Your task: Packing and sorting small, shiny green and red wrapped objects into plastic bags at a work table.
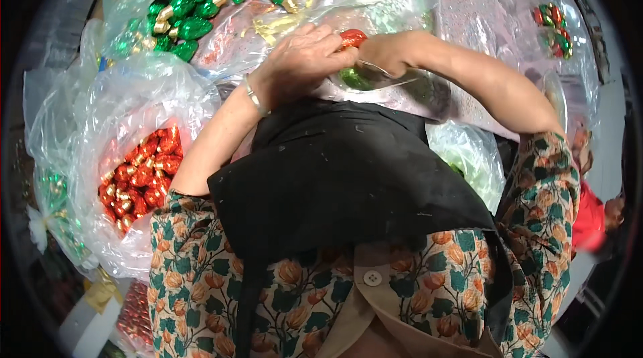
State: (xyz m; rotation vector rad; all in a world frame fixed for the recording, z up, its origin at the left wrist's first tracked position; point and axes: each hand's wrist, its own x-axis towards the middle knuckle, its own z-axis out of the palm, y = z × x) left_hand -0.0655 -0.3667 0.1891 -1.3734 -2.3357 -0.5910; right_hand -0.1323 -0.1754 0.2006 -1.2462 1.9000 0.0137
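Both my hands meet over the work surface, in front of the black apron. A shiny red bulb-shaped ornament (353, 38) shows between them. My left hand (305, 53), with a bangle at its wrist, is closed, its fingertips at the red ornament. Curled inward on the other side is my right hand (388, 54); its fingertips are hidden, so what it pinches cannot be made out. Just below the hands lies a green ornament (353, 79), partly covered. A thin clear edge, apparently plastic, runs from beneath the right hand.
Green bulb ornaments with gold caps (194, 6) lie on plastic at the far left. Red ones (144, 174) fill a clear bag (167, 77) at my left. Clear packs of red and green ornaments (552, 30) are at far right. Another clear bag (469, 157) sits by my right side.
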